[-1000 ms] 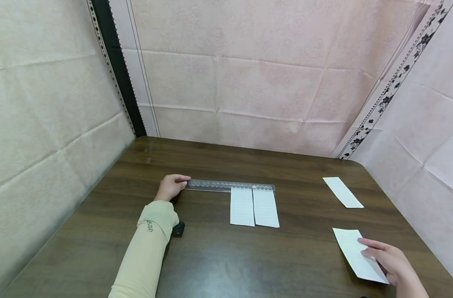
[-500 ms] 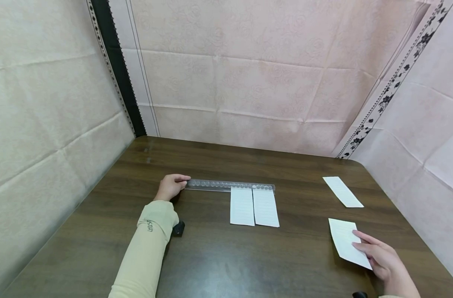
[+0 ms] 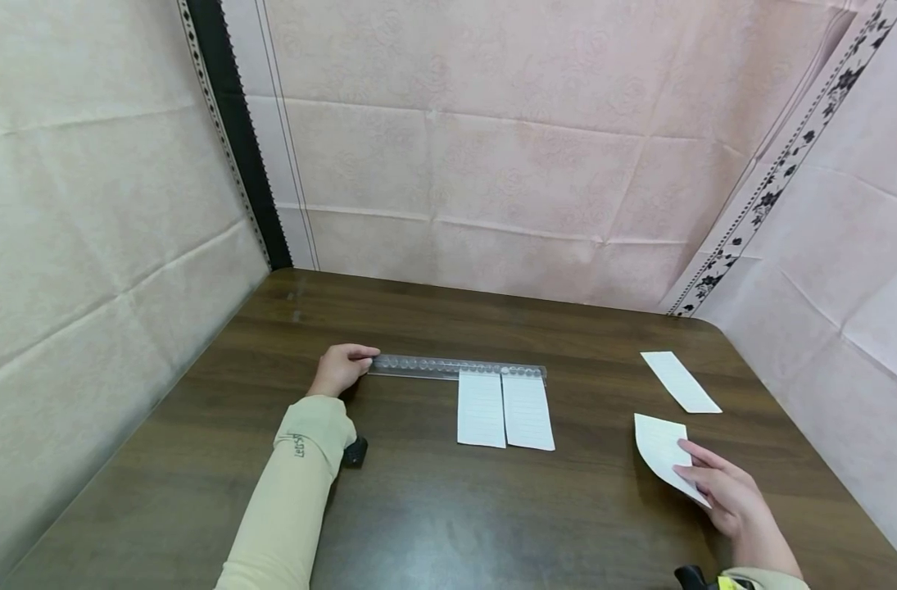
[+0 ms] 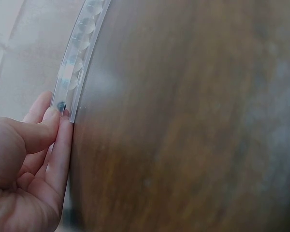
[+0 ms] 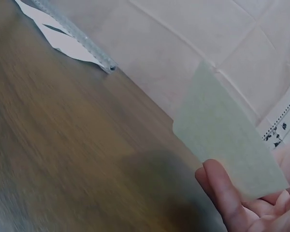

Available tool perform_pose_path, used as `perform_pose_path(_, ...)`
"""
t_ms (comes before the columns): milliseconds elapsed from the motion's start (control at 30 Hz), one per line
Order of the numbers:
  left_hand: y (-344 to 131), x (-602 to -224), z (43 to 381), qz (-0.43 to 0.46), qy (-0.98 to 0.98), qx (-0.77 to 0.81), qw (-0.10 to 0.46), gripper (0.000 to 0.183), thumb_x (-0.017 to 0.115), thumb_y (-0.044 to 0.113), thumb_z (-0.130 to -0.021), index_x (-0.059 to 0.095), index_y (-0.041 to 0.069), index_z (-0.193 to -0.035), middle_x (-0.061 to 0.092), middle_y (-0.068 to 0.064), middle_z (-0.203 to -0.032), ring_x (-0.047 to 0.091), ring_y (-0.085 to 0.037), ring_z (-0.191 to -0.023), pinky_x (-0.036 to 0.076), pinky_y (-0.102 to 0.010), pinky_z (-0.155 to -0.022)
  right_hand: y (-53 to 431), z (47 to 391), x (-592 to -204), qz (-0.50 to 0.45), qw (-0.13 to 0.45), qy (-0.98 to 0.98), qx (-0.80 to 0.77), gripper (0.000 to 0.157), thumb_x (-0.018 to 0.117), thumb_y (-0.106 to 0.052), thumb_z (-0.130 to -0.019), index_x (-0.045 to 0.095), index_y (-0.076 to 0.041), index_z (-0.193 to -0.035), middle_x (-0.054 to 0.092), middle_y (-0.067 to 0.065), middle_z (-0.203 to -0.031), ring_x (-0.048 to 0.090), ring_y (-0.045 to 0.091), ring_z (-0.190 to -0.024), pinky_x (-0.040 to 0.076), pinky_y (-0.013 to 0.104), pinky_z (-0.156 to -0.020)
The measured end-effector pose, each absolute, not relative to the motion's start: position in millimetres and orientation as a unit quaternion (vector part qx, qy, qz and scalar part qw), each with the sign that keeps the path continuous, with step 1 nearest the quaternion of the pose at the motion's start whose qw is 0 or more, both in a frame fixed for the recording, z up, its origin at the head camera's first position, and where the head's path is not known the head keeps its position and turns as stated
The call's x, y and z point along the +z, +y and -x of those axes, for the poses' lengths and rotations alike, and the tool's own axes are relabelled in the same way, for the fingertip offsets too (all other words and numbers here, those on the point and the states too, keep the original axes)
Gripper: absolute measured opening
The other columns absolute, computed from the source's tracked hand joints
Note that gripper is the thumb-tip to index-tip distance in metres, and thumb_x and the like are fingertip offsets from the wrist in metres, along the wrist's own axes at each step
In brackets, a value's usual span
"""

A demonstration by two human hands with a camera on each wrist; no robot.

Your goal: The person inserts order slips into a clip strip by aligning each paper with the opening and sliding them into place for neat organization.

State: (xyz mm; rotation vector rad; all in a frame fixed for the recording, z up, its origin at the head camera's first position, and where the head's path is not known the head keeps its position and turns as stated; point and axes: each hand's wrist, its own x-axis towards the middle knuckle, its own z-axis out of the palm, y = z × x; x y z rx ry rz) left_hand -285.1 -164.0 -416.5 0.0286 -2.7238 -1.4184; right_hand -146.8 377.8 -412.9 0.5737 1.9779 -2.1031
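A clear ticket rail [image 3: 419, 366] with a row of glass balls inside lies across the middle of the table. My left hand [image 3: 337, 370] pinches its left end, and in the left wrist view the thumb and fingers close around the rail's tip [image 4: 67, 94]. Two lined paper slips hang side by side from the rail's right half, a left slip [image 3: 481, 410] and a right slip [image 3: 528, 414]. Out to the right, my right hand [image 3: 731, 496] holds another paper slip [image 3: 658, 442] by its lower right edge, raised over the table and bent in a curve.
One loose paper slip [image 3: 680, 382] lies at the back right of the wooden table [image 3: 433, 516]. Pale cloth [image 3: 448, 164] hangs behind the table and along both sides. Wrist cameras show at both cuffs.
My right hand has moved left and away from me with its paper slip, which now curves more. The left hand and the rail stay in place.
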Motion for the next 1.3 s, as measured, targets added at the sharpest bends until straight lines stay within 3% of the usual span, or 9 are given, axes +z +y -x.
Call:
perform_pose_path(67, -164.2, -416.7, 285.0, -0.009, -0.886, -0.462, 0.035, 0.022, 0.060, 0.006, -0.090, 0.070, 0.005, -0.110, 0.064, -0.015, -0.112, 0.056, -0.031, -0.105, 0.045, -0.041, -0.087, 373.4, 149.0, -410.9, -0.196, 0.100, 0.668, -0.711, 0.045, 0.066, 0.000, -0.083, 0.068, -0.044, -0.075, -0.001, -0.003, -0.149, 0.039, -0.014, -0.093, 0.039, 0.009, -0.077)
perform_pose_path(200, -164.3, -416.2, 284.3, -0.010, -0.887, -0.460, 0.036, 0.022, 0.060, 0.006, -0.091, 0.069, 0.005, -0.110, 0.064, -0.015, -0.113, 0.056, -0.031, -0.106, 0.045, -0.041, -0.087, 365.5, 152.6, -407.6, -0.193, 0.091, 0.650, -0.729, 0.042, 0.069, 0.001, -0.081, 0.070, -0.040, -0.076, 0.036, -0.014, -0.138, 0.048, -0.010, -0.087, 0.045, 0.013, -0.075)
perform_pose_path(300, -163.7, -415.0, 283.7, -0.010, -0.888, -0.459, 0.038, 0.022, 0.060, 0.006, -0.090, 0.069, 0.005, -0.110, 0.064, -0.015, -0.112, 0.056, -0.031, -0.106, 0.045, -0.041, -0.088, 359.6, 154.8, -404.2, -0.188, 0.082, 0.632, -0.747, 0.040, 0.069, 0.004, -0.080, 0.071, -0.036, -0.075, 0.060, -0.022, -0.102, 0.056, -0.003, -0.081, 0.049, 0.017, -0.072)
perform_pose_path(367, -163.6, -415.6, 284.5, -0.012, -0.888, -0.458, 0.038, 0.022, 0.060, 0.006, -0.090, 0.070, 0.005, -0.110, 0.064, -0.014, -0.112, 0.056, -0.031, -0.107, 0.045, -0.042, -0.089, 356.1, 156.3, -402.2, -0.186, 0.078, 0.622, -0.756, 0.040, 0.068, 0.005, -0.080, 0.072, -0.034, -0.075, 0.059, -0.024, -0.083, 0.058, 0.000, -0.080, 0.050, 0.018, -0.071)
perform_pose_path(700, -163.1, -417.5, 286.5, -0.016, -0.885, -0.463, 0.034, 0.022, 0.060, 0.007, -0.090, 0.069, 0.006, -0.111, 0.064, -0.014, -0.113, 0.056, -0.030, -0.106, 0.046, -0.041, -0.088, 340.0, 163.6, -400.2, -0.195, 0.060, 0.619, -0.758, 0.037, 0.074, 0.004, -0.075, 0.072, -0.033, -0.074, 0.057, -0.024, -0.080, 0.057, 0.000, -0.078, 0.050, 0.019, -0.072)
perform_pose_path(933, -163.7, -416.2, 285.1, -0.012, -0.888, -0.459, 0.036, 0.022, 0.060, 0.006, -0.090, 0.070, 0.006, -0.110, 0.065, -0.014, -0.112, 0.056, -0.030, -0.106, 0.045, -0.041, -0.088, 326.7, 169.4, -398.5, -0.197, 0.049, 0.610, -0.766, 0.037, 0.075, 0.006, -0.073, 0.072, -0.030, -0.075, 0.056, -0.011, -0.101, 0.059, 0.002, -0.079, 0.051, 0.023, -0.076)
perform_pose_path(1100, -163.2, -415.3, 284.4, -0.014, -0.884, -0.466, 0.031, 0.022, 0.061, 0.007, -0.090, 0.069, 0.006, -0.111, 0.065, -0.014, -0.112, 0.057, -0.030, -0.105, 0.045, -0.041, -0.087, 321.2, 172.7, -395.6, -0.193, 0.043, 0.606, -0.770, 0.037, 0.074, 0.007, -0.073, 0.073, -0.029, -0.076, 0.057, -0.013, -0.092, 0.060, 0.004, -0.081, 0.051, 0.024, -0.076)
perform_pose_path(1200, -163.0, -415.1, 284.5, -0.018, -0.882, -0.469, 0.029, 0.023, 0.061, 0.007, -0.090, 0.070, 0.007, -0.111, 0.065, -0.014, -0.112, 0.057, -0.029, -0.105, 0.046, -0.041, -0.087, 317.4, 174.0, -394.5, -0.194, 0.042, 0.621, -0.759, 0.037, 0.073, 0.006, -0.076, 0.072, -0.031, -0.076, 0.050, 0.003, -0.123, 0.059, 0.003, -0.079, 0.051, 0.022, -0.075)
perform_pose_path(1300, -162.8, -415.1, 284.4, -0.022, -0.881, -0.471, 0.028, 0.022, 0.061, 0.007, -0.090, 0.070, 0.007, -0.111, 0.065, -0.014, -0.112, 0.057, -0.029, -0.104, 0.046, -0.040, -0.086, 312.6, 175.9, -393.2, -0.191, 0.043, 0.632, -0.750, 0.038, 0.070, 0.005, -0.079, 0.071, -0.033, -0.076, 0.021, 0.014, -0.147, 0.057, 0.001, -0.077, 0.051, 0.021, -0.075)
